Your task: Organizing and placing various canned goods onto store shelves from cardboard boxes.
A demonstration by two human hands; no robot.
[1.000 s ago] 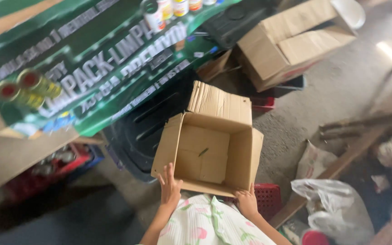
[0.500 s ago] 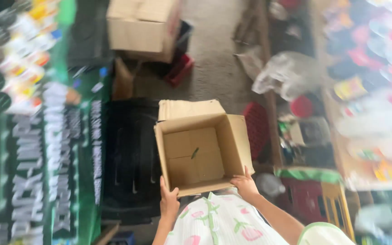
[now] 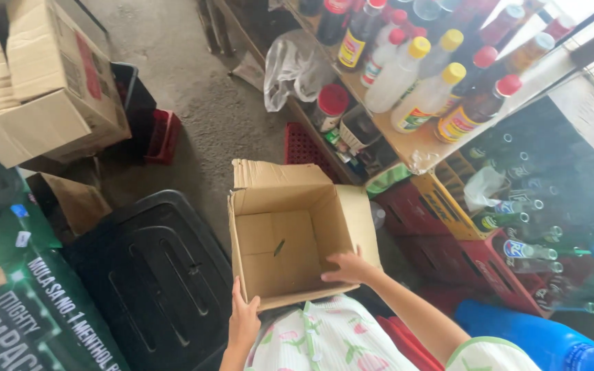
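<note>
An open brown cardboard box (image 3: pixel 290 240) with raised flaps is held in front of me, its inside bare apart from a small dark mark. My left hand (image 3: pixel 243 317) grips its near left corner from outside. My right hand (image 3: pixel 349 268) holds the near right rim, fingers curled over the edge into the box. My patterned white garment (image 3: pixel 324 340) shows just below the box.
A black plastic bin (image 3: pixel 152 275) lies left of the box. Stacked cardboard boxes (image 3: pixel 42 89) stand at the upper left, a green printed banner (image 3: pixel 15 302) at lower left. A wooden shelf (image 3: pixel 414 137) of sauce bottles (image 3: pixel 407 82) runs on the right, over red crates (image 3: pixel 462 240) of glass bottles.
The view has swung right, from the green banner and bins to the shelf of bottles. Both hands stay on the box's near edge and the box has turned with me.
</note>
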